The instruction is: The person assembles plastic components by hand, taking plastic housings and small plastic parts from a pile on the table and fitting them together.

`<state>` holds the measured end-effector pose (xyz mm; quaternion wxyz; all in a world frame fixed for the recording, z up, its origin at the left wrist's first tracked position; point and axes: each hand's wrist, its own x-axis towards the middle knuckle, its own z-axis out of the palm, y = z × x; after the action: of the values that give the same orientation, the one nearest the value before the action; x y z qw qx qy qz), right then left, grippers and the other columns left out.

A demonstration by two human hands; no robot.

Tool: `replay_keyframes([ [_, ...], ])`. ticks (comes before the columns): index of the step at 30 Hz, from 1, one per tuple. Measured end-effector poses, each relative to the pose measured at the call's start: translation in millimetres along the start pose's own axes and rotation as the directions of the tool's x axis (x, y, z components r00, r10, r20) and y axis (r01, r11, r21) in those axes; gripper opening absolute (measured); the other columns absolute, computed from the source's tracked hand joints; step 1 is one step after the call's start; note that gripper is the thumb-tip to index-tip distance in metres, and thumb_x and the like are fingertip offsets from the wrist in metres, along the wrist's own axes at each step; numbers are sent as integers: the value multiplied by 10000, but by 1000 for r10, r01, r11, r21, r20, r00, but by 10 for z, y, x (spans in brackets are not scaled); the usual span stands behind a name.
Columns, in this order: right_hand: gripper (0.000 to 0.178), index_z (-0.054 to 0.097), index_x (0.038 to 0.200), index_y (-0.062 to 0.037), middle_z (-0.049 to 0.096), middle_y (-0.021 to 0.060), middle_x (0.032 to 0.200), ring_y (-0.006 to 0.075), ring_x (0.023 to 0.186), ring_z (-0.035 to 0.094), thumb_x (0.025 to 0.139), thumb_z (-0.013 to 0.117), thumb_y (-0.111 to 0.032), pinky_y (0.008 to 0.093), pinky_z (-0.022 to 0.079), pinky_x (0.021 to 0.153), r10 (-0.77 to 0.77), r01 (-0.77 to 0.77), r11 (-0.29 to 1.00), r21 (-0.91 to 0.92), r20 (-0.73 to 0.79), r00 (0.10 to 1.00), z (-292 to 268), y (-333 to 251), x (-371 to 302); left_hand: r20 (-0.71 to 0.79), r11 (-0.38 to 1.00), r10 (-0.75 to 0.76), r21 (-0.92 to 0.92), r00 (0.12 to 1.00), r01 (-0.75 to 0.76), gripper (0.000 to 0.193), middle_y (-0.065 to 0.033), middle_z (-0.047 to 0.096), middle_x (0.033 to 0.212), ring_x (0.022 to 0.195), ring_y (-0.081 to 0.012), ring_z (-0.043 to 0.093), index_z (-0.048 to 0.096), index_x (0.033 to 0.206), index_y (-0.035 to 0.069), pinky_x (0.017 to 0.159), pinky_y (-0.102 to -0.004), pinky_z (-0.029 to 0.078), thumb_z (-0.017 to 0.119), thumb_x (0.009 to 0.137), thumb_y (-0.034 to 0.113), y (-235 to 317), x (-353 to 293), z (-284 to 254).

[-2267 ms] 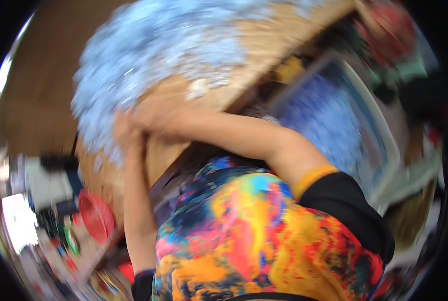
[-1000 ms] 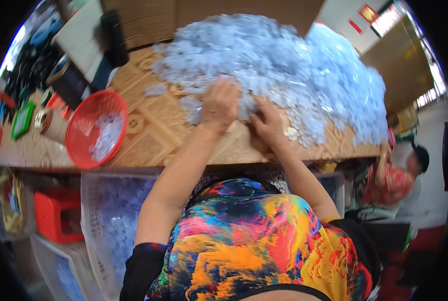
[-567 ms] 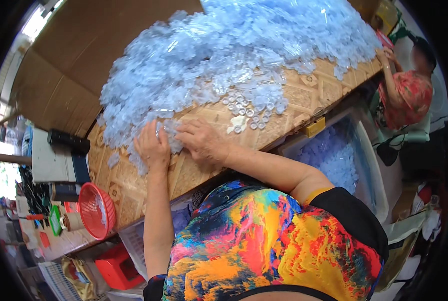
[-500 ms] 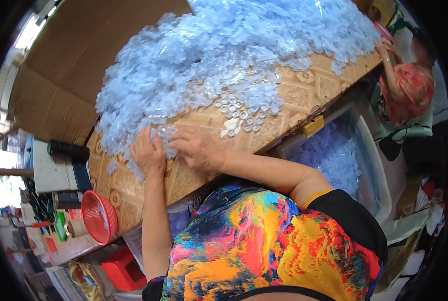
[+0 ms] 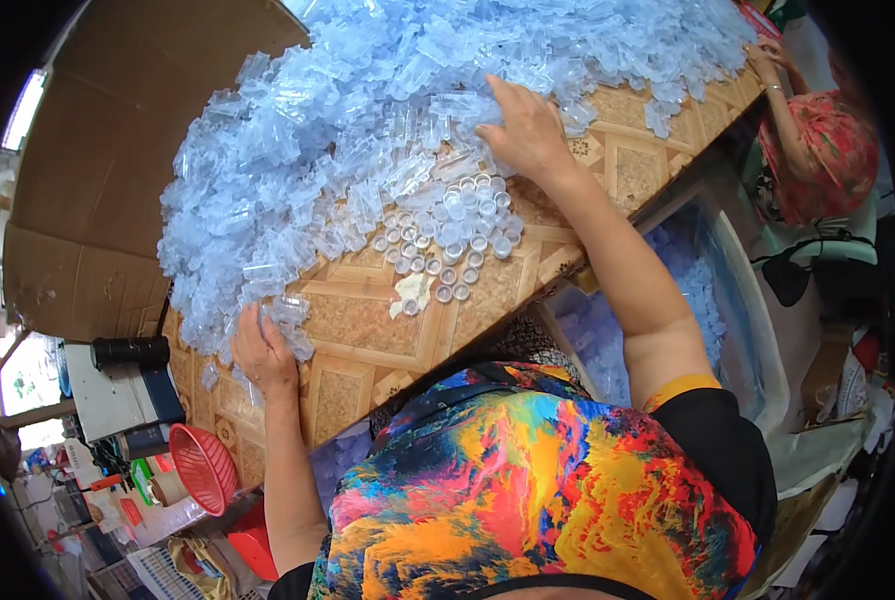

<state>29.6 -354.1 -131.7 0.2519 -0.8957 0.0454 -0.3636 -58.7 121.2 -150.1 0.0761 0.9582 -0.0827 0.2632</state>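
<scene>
A big heap of clear, bluish plastic pieces covers the far side of the table. In front of it lies a cluster of small round clear caps, some standing like little rings. My right hand reaches over the heap's near edge beyond the caps, thumb and fingers apart, with nothing visible in it. Lower left, my left hand rests at the heap's edge with its fingers stretched out, beside a few loose clear pieces. What lies under its palm is hidden.
A whitish scrap lies near the caps. A red basket stands at the left, below a dark cylinder. Cardboard walls the far left. A bin of bluish pieces sits at right, near another person's arm.
My right hand has left my left hand's side and swung up and right to the heap, its fingers spreading. My left hand has shifted slightly left and down. The view has shifted.
</scene>
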Motion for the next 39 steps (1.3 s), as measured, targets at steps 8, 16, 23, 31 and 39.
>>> replay_keyframes([
  [8, 381, 742, 1057, -125, 725, 112, 1009, 289, 983, 679, 711, 810, -272, 427, 553, 832, 24, -33, 994, 99, 93, 995, 204, 279, 280, -2, 996, 72, -52, 997, -72, 314, -223, 633, 1300, 1165, -396, 605, 639, 1252, -8, 1013, -444, 442, 538, 978, 104, 102, 46, -99],
  [16, 245, 718, 956, -116, 710, 91, 944, 305, 900, 668, 714, 753, -125, 407, 552, 769, -118, 125, 988, 93, -82, 990, 224, 326, 303, 23, 996, 51, -69, 998, -49, 317, -237, 629, 1304, 1190, -388, 599, 635, 1255, -36, 1037, -453, 435, 528, 981, 84, -46, 43, 84],
  [23, 106, 602, 748, -58, 614, 120, 754, 321, 730, 607, 679, 533, -16, 411, 522, 591, -173, 233, 947, 220, -261, 950, 228, 233, 398, -19, 992, 94, -87, 995, -95, 310, -274, 626, 1280, 1181, -411, 595, 634, 1225, -75, 1047, -462, 432, 513, 993, 92, -134, 48, 67],
  [31, 102, 619, 748, -67, 627, 116, 759, 315, 748, 620, 703, 559, 3, 415, 522, 610, -188, 234, 953, 192, -230, 955, 246, 261, 288, 22, 997, 13, 72, 1000, -14, 332, -271, 592, 1306, 1186, -443, 556, 615, 1245, -31, 1026, -497, 422, 516, 993, 161, -231, 185, 212],
  [39, 93, 688, 873, -79, 655, 131, 822, 342, 794, 633, 846, 605, -48, 449, 501, 678, -297, 302, 951, 62, -78, 952, 362, 491, 251, -78, 997, 33, 66, 996, -28, 390, -240, 554, 1359, 1239, -428, 524, 627, 1248, 58, 1047, -527, 405, 642, 884, 198, 54, -1, -96],
])
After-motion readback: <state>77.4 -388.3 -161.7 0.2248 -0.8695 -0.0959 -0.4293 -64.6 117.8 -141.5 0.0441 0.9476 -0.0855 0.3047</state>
